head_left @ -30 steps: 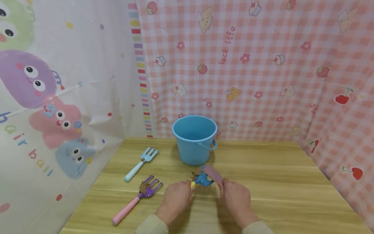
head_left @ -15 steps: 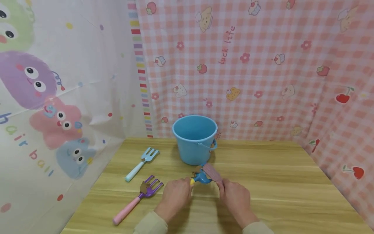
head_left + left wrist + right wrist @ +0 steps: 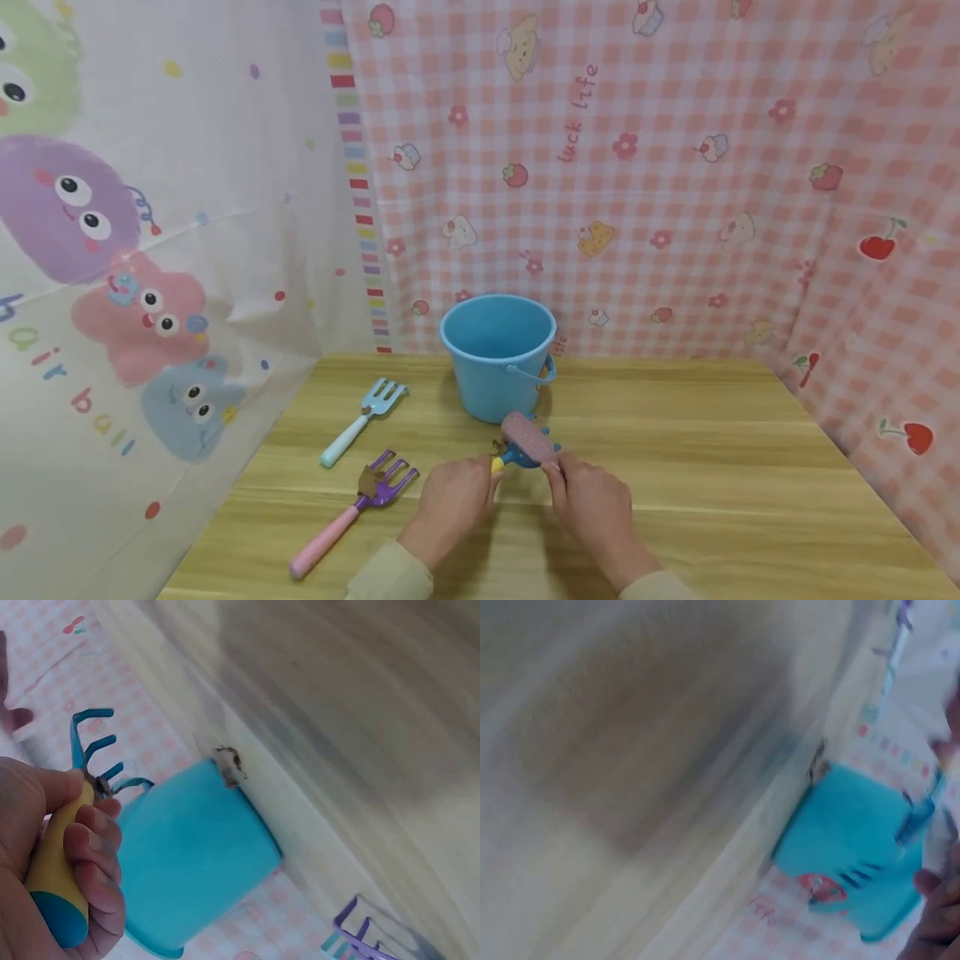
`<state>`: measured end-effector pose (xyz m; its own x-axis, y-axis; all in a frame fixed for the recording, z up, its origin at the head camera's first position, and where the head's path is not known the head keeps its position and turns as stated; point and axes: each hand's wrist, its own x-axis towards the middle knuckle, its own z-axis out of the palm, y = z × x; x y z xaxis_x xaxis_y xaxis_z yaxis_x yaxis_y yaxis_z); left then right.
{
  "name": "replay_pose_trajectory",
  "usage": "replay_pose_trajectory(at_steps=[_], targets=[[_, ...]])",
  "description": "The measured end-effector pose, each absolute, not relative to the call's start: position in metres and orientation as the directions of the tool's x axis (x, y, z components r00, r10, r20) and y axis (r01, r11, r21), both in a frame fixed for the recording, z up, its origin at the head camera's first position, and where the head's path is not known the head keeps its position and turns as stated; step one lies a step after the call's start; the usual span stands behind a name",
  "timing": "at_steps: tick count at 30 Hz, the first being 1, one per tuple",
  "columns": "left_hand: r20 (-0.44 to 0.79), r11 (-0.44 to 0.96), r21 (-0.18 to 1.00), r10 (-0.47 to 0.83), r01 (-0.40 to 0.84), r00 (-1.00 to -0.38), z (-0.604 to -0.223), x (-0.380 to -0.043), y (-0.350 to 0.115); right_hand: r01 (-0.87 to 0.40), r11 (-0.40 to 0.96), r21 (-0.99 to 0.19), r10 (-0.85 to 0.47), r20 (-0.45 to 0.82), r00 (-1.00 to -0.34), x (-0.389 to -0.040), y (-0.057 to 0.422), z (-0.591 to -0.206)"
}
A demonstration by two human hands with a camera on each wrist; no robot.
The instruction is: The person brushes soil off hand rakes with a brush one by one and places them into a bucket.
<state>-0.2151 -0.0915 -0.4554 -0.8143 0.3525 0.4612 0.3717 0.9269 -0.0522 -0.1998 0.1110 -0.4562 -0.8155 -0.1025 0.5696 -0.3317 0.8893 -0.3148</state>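
My left hand (image 3: 456, 504) grips the yellow handle of a blue hand rake (image 3: 60, 855). Its curved tines point away to the right, with brown dirt where they join the handle. My right hand (image 3: 597, 508) holds a pink brush (image 3: 523, 437) with a rounded, speckled head by its handle. In the head view the brush head lies across the rake, hiding much of its tines. Both tools are in front of a light blue bucket (image 3: 491, 387). In the right wrist view the rake and brush are blurred at the right edge.
A purple hand rake (image 3: 384, 492) with a pink handle lies on the wooden table (image 3: 712, 500) at the left, dirt stuck to it. Behind it lies a pale blue hand fork (image 3: 382, 400). A brown clump (image 3: 229, 766) shows near the bucket. Patterned cloths hang around the table.
My right hand has moved slightly left, taking the brush head across the rake from its right side. My left hand stays nearly in place, and the rake's head has shifted a little.
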Motion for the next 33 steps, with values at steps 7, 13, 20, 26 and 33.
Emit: replay_pose_trajectory(at_steps=[7, 13, 20, 26, 33], targets=[[0.459, 0.937, -0.020, 0.318, 0.349, -0.829, -0.450, -0.217, -0.092, -0.319, 0.918, -0.234, -0.111, 0.621, -0.776, -0.200, 0.109, -0.461], [0.452, 0.939, -0.018, 0.315, 0.344, -0.834, -0.451, -0.217, -0.093, -0.298, 0.921, -0.252, -0.106, 0.575, -0.811, -0.200, 0.112, -0.460], [0.466, 0.937, -0.036, 0.324, 0.348, -0.823, -0.452, -0.217, -0.094, -0.280, 0.929, -0.240, -0.098, 0.572, -0.814, -0.199, 0.114, -0.460], [0.443, 0.934, -0.042, 0.337, 0.356, -0.831, -0.454, -0.216, -0.096, -0.224, 0.935, -0.276, -0.058, 0.502, -0.863, -0.198, 0.118, -0.452], [0.441, 0.924, -0.072, 0.367, 0.375, -0.819, -0.452, -0.215, -0.094, -0.209, 0.887, -0.411, 0.000, 0.452, -0.892, -0.203, 0.114, -0.450]])
